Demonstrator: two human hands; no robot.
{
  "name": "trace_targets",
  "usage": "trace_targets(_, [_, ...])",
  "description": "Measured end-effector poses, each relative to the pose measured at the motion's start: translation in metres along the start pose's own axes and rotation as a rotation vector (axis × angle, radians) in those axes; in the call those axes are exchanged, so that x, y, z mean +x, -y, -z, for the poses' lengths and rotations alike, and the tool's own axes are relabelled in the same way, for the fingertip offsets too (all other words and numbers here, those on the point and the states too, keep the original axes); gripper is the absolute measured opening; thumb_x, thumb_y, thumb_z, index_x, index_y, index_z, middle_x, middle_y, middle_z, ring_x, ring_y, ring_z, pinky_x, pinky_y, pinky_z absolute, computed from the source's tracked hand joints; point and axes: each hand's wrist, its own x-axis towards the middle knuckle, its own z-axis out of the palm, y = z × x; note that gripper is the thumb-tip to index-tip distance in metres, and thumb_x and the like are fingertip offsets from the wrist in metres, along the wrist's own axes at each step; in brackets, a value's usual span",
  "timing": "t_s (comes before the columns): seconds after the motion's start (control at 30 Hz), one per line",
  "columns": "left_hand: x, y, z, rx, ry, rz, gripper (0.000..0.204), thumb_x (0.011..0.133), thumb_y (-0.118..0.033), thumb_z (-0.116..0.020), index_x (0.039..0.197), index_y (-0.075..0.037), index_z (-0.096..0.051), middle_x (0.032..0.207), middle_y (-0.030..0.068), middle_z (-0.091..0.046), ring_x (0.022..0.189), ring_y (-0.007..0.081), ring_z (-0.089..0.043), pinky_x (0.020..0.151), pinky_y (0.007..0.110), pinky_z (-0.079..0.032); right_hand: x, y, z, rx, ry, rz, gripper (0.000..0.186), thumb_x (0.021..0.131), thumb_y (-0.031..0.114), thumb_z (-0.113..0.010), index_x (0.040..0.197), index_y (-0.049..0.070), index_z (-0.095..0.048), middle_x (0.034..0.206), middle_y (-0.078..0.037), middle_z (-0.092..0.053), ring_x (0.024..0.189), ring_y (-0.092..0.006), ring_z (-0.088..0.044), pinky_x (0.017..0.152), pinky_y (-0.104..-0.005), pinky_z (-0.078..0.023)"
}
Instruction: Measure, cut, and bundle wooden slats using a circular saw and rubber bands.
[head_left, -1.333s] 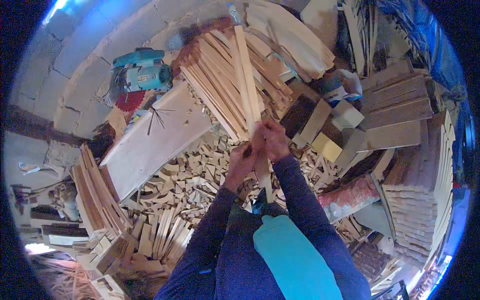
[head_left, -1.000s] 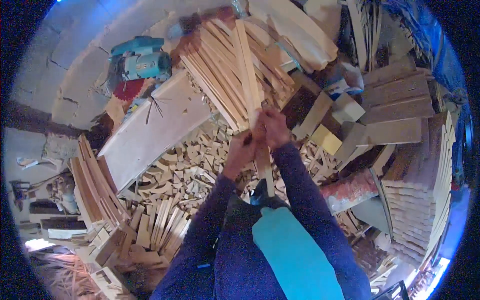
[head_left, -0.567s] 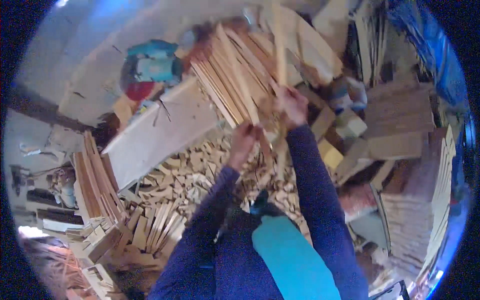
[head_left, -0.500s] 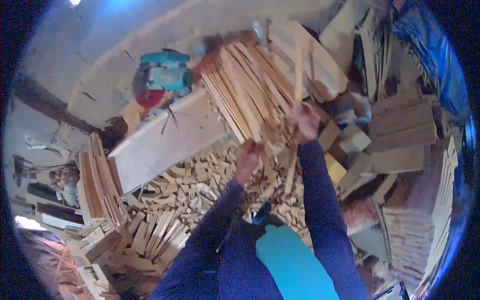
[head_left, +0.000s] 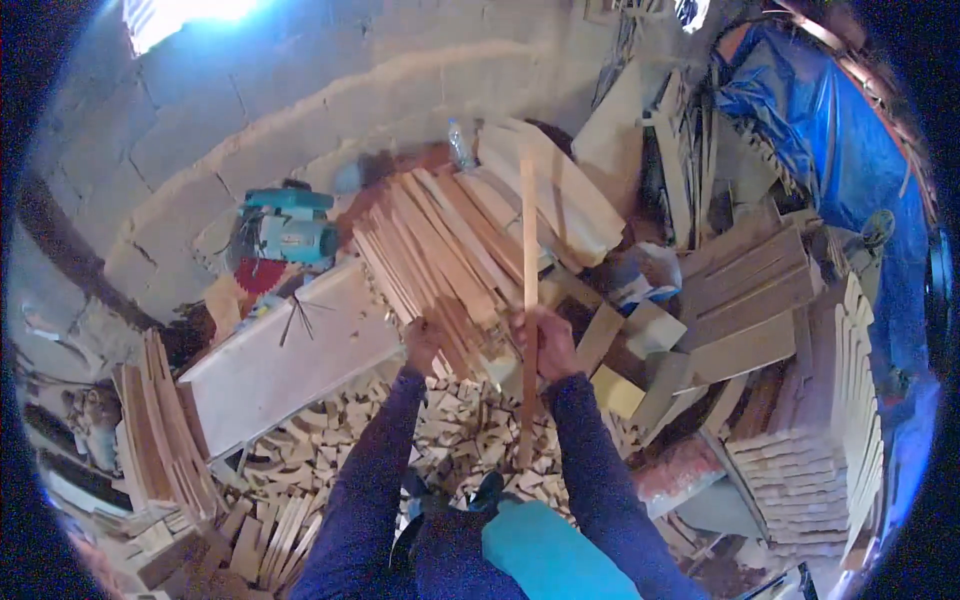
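My right hand (head_left: 549,343) is closed round a long, thin wooden strip (head_left: 530,225), which stands nearly upright in the picture, running well above and below the fist. My left hand (head_left: 424,344) is at the near ends of a stack of wooden strips (head_left: 425,245), its fingers curled in. Whatever they may grip is hidden. The stack lies just beyond both hands, its strips roughly side by side and slanting away to the upper left.
Small wood offcuts (head_left: 350,420) cover the floor below my hands. Left stand a pale board-topped bench (head_left: 290,355) and a teal power tool with a red part (head_left: 290,230). Right are cardboard pieces (head_left: 745,350), stacked wood (head_left: 800,480) and a blue tarp (head_left: 790,100). A clear bottle (head_left: 458,143) stands behind.
The whole view has shifted, so the stack and bench sit further left. My right hand has come nearer with the strip still in it. My left hand remains by the stack's near ends.
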Motion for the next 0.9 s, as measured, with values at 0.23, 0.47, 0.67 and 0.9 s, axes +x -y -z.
trace_targets(0.23, [0.026,-0.024,-0.028,1.245,-0.241,-0.173,0.029,0.078,-0.031,-0.065,0.089,-0.005,-0.059,0.071,0.0114,-0.064,0.066,0.0278,-0.066,0.06,0.04,-0.054,-0.021,0.013,-0.015,-0.029,-0.015,0.002,0.047,0.095,0.039,-0.055,0.117,-0.003,-0.057,0.086,-0.005,-0.061,0.067,-0.0126,-0.054,0.062,-0.0255,-0.046])
trace_targets(0.47, [0.052,-0.054,0.04,0.093,-0.074,-0.021,0.017,0.082,-0.016,-0.065,0.093,-0.006,-0.057,0.069,0.0061,-0.062,0.061,0.0227,-0.064,0.049,0.038,-0.053,0.006,0.016,-0.053,0.156,0.112,-0.015,0.047,0.095,0.034,-0.056,0.123,-0.003,-0.054,0.098,-0.004,-0.062,0.076,-0.012,-0.056,0.067,-0.0274,-0.047])
trace_targets(0.67, [0.049,-0.01,0.022,0.787,0.079,-0.147,0.02,0.078,-0.022,-0.069,0.081,-0.005,-0.059,0.065,0.0078,-0.063,0.059,0.0193,-0.064,0.052,0.035,-0.054,-0.007,0.019,-0.043,0.135,-0.036,-0.068,0.045,0.094,0.031,-0.059,0.122,-0.003,-0.055,0.098,-0.004,-0.061,0.079,-0.0124,-0.055,0.071,-0.0254,-0.046])
trace_targets(0.9, [0.055,0.017,0.001,1.202,-0.346,0.107,0.037,0.075,-0.029,-0.068,0.091,0.003,-0.061,0.088,0.0256,-0.068,0.087,0.0385,-0.068,0.076,0.046,-0.056,-0.021,-0.009,-0.037,0.099,-0.061,-0.057,0.042,0.092,0.029,-0.062,0.12,-0.003,-0.057,0.096,-0.004,-0.059,0.081,-0.0138,-0.054,0.069,-0.0267,-0.045])
